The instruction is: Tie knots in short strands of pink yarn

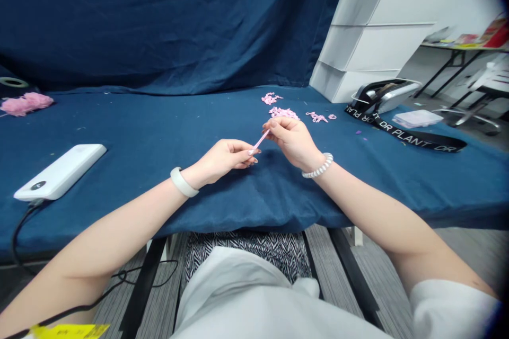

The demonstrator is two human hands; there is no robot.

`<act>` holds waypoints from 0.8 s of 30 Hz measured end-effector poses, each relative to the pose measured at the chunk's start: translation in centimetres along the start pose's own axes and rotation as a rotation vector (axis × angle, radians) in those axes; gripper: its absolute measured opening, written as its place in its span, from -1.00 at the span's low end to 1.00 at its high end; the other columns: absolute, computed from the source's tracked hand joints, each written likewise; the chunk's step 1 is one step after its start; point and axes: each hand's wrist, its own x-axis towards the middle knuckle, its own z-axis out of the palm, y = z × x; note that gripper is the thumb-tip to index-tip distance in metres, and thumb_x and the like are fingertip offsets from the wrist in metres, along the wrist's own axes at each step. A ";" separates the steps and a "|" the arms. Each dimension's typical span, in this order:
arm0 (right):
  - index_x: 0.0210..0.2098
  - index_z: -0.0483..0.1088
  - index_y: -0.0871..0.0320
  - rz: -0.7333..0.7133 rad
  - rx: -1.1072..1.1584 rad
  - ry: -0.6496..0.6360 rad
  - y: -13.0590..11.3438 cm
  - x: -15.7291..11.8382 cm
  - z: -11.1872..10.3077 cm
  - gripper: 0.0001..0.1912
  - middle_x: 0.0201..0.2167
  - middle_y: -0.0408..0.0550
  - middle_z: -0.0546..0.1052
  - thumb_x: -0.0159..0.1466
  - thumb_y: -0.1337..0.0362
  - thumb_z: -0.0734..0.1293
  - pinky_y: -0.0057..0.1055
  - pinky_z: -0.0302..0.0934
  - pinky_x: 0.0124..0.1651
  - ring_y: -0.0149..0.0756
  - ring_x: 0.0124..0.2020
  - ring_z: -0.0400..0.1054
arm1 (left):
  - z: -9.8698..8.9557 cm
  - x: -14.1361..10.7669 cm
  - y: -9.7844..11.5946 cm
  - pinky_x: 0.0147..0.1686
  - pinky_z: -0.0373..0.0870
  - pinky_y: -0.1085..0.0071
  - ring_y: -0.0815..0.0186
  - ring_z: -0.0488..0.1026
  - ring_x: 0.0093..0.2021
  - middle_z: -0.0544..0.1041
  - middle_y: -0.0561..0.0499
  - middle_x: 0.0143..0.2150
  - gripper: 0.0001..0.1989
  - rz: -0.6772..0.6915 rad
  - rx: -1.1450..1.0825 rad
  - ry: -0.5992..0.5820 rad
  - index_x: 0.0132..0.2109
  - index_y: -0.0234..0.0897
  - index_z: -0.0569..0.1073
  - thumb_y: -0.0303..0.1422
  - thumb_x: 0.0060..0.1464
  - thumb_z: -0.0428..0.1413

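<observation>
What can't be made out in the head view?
- Pink stick: upper end hidden by the fingers of the right hand.
- Pink scraps: too small to tell their shape.
- Yellow label: cut off by the bottom edge, print unreadable.
- Items on the far table: too small, cut off by the right edge.

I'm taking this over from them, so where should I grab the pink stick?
Pinch the bare middle of the pink stick from above with your fingers: it is thin and slants between the left hand and right hand, which hold its ends.
</observation>
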 end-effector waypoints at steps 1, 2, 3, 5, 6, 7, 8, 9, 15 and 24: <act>-0.50 0.51 0.16 -0.004 -0.002 0.010 0.0 0.1 -0.1 -0.59 -0.46 -0.11 0.49 -0.12 -0.05 0.55 -0.43 0.27 -0.22 -0.45 -0.39 0.33 | 0.1 0.0 0.0 -0.27 0.41 0.53 0.47 0.50 -0.36 0.60 -0.04 -0.36 -0.65 0.017 0.015 0.019 -0.21 -0.35 0.58 -0.19 -0.10 0.33; -0.50 0.51 0.17 -0.007 -0.005 0.019 0.1 0.2 -0.2 -0.58 -0.46 -0.11 0.49 -0.12 -0.05 0.55 -0.44 0.27 -0.23 -0.46 -0.40 0.31 | 0.1 0.0 0.0 -0.24 0.42 0.52 0.46 0.51 -0.34 0.61 -0.05 -0.33 -0.68 0.041 0.040 0.040 -0.19 -0.35 0.58 -0.21 -0.05 0.30; -0.50 0.51 0.17 -0.008 -0.007 0.028 0.1 0.2 -0.2 -0.58 -0.46 -0.11 0.48 -0.12 -0.06 0.55 -0.44 0.26 -0.25 -0.46 -0.41 0.30 | 0.1 0.0 0.1 -0.22 0.42 0.51 0.45 0.52 -0.32 0.61 -0.06 -0.31 -0.70 0.071 0.070 0.062 -0.17 -0.35 0.57 -0.24 -0.01 0.27; -0.51 0.50 0.17 -0.006 -0.011 0.043 0.1 0.3 -0.2 -0.56 -0.47 -0.11 0.48 -0.13 -0.07 0.55 -0.45 0.25 -0.27 -0.47 -0.43 0.29 | 0.2 0.0 0.1 -0.19 0.43 0.48 0.42 0.53 -0.30 0.61 -0.07 -0.30 -0.76 0.133 0.139 0.107 -0.18 -0.38 0.55 -0.29 0.06 0.21; -0.51 0.50 0.17 -0.002 -0.011 0.049 0.1 0.3 -0.2 -0.56 -0.48 -0.11 0.48 -0.14 -0.07 0.55 -0.46 0.24 -0.28 -0.47 -0.44 0.28 | 0.2 0.0 0.1 -0.19 0.43 0.46 0.41 0.53 -0.31 0.61 -0.08 -0.31 -0.78 0.158 0.174 0.123 -0.20 -0.39 0.54 -0.30 0.08 0.19; -0.51 0.51 0.17 0.000 -0.011 0.053 0.1 0.4 -0.3 -0.55 -0.48 -0.11 0.48 -0.15 -0.08 0.55 -0.46 0.24 -0.29 -0.47 -0.44 0.28 | 0.2 -0.1 0.2 -0.18 0.44 0.44 0.40 0.53 -0.31 0.61 -0.09 -0.31 -0.79 0.178 0.212 0.134 -0.22 -0.40 0.53 -0.30 0.10 0.16; -0.51 0.51 0.17 0.002 -0.012 0.057 0.1 0.5 -0.3 -0.55 -0.49 -0.12 0.48 -0.16 -0.08 0.55 -0.46 0.24 -0.29 -0.47 -0.44 0.28 | 0.2 -0.1 0.2 -0.18 0.44 0.42 0.38 0.54 -0.30 0.61 -0.09 -0.31 -0.79 0.196 0.261 0.146 -0.24 -0.40 0.52 -0.29 0.12 0.14; -0.50 0.51 0.16 0.003 -0.015 0.059 0.1 0.5 -0.3 -0.55 -0.49 -0.12 0.47 -0.15 -0.09 0.55 -0.46 0.24 -0.29 -0.47 -0.44 0.28 | 0.2 -0.2 0.2 -0.18 0.45 0.40 0.36 0.54 -0.30 0.62 -0.09 -0.31 -0.78 0.223 0.332 0.166 -0.25 -0.39 0.51 -0.28 0.14 0.12; -0.50 0.50 0.18 -0.063 -0.185 0.062 0.8 0.3 -0.1 -0.51 -0.45 -0.08 0.52 -0.13 -0.13 0.52 -0.40 0.25 -0.19 -0.39 -0.37 0.34 | 0.2 -1.2 0.3 -0.03 0.37 0.29 0.27 0.49 -0.11 0.59 -0.12 -0.15 -0.75 0.872 0.936 0.297 -0.36 -0.29 0.51 -0.28 0.20 0.03; -0.49 0.43 0.23 0.053 -0.314 -0.152 1.7 -1.2 1.4 -0.66 -0.48 -0.11 0.49 0.06 0.03 0.44 -0.42 0.16 -0.28 -0.43 -0.43 0.28 | -0.3 -1.5 0.0 -0.03 0.31 0.32 0.24 0.50 -0.04 0.60 -0.10 -0.04 -0.77 0.878 1.158 -0.130 -0.26 -0.18 0.55 -0.31 0.21 0.00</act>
